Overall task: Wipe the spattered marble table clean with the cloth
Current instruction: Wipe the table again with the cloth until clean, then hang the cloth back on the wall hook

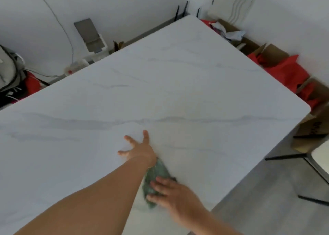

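A large white marble table (pixel 178 85) with faint grey veins fills most of the view. A green cloth (pixel 156 172) lies crumpled on it near the front right edge. My right hand (pixel 170 193) presses flat on the cloth with straight fingers. My left hand (pixel 138 148) rests on the bare tabletop just beyond the cloth, fingers spread wide. My left wrist covers part of the cloth. No spatter stands out on the blurred surface.
Red bags (pixel 286 72) and cardboard boxes (pixel 270 53) line the floor along the table's right side. A chair (pixel 318 161) with black legs stands at the right. A backpack (pixel 8 74) and a power strip (pixel 74 69) lie at the left by the wall.
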Motion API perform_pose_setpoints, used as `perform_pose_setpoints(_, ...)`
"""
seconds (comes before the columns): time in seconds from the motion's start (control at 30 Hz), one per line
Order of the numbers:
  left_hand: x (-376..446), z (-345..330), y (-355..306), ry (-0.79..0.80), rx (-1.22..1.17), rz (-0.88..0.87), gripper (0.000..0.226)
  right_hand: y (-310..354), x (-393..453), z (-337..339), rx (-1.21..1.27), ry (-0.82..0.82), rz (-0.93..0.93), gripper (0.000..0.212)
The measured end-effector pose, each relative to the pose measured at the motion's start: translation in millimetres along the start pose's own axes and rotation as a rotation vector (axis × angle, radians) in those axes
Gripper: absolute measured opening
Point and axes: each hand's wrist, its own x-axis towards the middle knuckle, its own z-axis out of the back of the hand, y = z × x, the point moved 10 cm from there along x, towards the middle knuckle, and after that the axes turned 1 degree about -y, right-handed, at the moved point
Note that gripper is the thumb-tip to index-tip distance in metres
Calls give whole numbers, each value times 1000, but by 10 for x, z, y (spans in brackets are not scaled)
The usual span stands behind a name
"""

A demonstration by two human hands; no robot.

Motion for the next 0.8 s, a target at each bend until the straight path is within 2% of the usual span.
perform_pose_setpoints(0.07,36,-42,10,-28,0,2,117,-81,-84,31,-63,169,208,45)
perform_pose_setpoints(0.1,82,-84,19,-32,2,2,120,-331,-117,161,-45,145,210,44)
perform_pose_setpoints(0.13,108,-100,21,-31,15,-8,125,-720,-110,379,0,83,93,41)
perform_pose_setpoints(0.17,120,-118,4,-22,41,-17,129,-1261,-151,662,9,-39,-148,42)
perform_pose_setpoints(0.23,113,-117,-28,-31,66,-34,131,-2258,-561,1197,2,-264,-779,67)
perform_pose_setpoints(0.27,96,-108,-41,-36,65,-34,127,-2506,-867,1345,14,-310,-1082,78)
perform_pose_setpoints(0.3,67,-100,-19,-35,79,-20,120,-2543,-1057,1373,30,-305,-1260,84)
perform_pose_setpoints(0.33,79,-56,-21,-37,99,-16,112,-2448,-1144,1348,34,-263,-1325,85)
perform_pose_setpoints(0.37,116,-15,7,-24,113,-7,106,-2280,-1130,1273,38,-188,-1303,85)
perform_pose_setpoints(0.43,273,19,14,27,165,-46,94,-1804,-1056,1113,56,4,-1117,77)
perform_pose_setpoints(0.53,139,318,-158,31,273,-64,81,-1189,-1069,1038,175,415,-850,58)
perform_pose_setpoints(0.6,-486,573,-563,-34,295,-144,66,-1021,-1339,1224,281,665,-860,57)
perform_pose_setpoints(0.67,-1116,638,-1301,-1,260,-384,57,-1060,-1572,1679,410,654,-966,55)
perform_pose_setpoints(0.7,-1461,644,-1687,23,232,-514,51,-1131,-1693,1988,506,546,-1051,50)
perform_pose_setpoints(0.8,-2523,610,-2726,159,60,-805,39,-1431,-2081,2934,860,31,-1261,29)
